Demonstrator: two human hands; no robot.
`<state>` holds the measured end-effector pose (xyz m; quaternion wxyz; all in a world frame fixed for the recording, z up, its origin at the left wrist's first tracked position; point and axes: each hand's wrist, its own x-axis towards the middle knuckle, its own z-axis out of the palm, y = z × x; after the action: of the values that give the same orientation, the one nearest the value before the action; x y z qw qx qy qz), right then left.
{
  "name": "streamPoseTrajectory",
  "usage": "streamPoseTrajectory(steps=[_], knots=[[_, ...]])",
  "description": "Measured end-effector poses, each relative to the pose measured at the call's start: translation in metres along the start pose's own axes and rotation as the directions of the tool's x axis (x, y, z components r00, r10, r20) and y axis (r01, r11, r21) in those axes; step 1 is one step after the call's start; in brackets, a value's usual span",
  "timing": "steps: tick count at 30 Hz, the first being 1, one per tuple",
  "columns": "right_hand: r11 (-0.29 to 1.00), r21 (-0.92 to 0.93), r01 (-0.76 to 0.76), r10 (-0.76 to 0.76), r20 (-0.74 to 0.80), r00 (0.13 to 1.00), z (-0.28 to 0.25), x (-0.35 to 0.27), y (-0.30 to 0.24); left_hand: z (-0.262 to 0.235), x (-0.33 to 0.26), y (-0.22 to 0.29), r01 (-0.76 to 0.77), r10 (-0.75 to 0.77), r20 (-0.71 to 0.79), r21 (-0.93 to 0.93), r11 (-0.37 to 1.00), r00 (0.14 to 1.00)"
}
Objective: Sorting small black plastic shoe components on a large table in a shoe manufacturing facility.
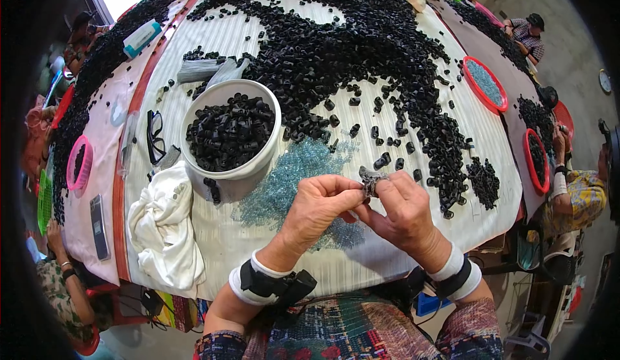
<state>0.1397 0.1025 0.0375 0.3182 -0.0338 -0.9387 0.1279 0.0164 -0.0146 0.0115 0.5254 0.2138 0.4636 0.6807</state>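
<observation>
Both hands meet over the near middle of the table. My right hand [407,208] is closed on a small dark grey piece [372,178], whose exact kind I cannot make out. My left hand [316,208] pinches right beside that piece, and what its fingertips hold is hidden. Under and behind the hands spreads a pile of small clear-blue pieces [278,189]. Just beyond them, several loose black plastic parts [382,161] lie scattered. To the left of the pile stands a white bucket [274,142] heaped with black plastic parts [226,131].
A large heap of black parts [323,43] covers the far table. Left are eyeglasses [155,137], a white cloth [161,224] and a phone [99,227]. A red-rimmed basket [467,76] holds clear-blue pieces. People sit at both sides, one in a yellow patterned top [581,202].
</observation>
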Motion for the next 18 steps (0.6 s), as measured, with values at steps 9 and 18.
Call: streamPoseTrajectory(steps=[9, 18], knots=[[0.998, 0.055, 0.036, -0.037, 0.009, 0.999, 0.001, -0.005, -0.001, -0.004, -0.001, 0.000, 0.024, -0.026, 0.025, 0.059, 0.998, 0.999], [0.858, 0.353, -0.372, 0.328, 0.181, 0.927, -0.020, 0.041, -0.002, -0.008, 0.005, -0.005, 0.074, -0.044, 0.124, -0.252, 0.965, 0.991]])
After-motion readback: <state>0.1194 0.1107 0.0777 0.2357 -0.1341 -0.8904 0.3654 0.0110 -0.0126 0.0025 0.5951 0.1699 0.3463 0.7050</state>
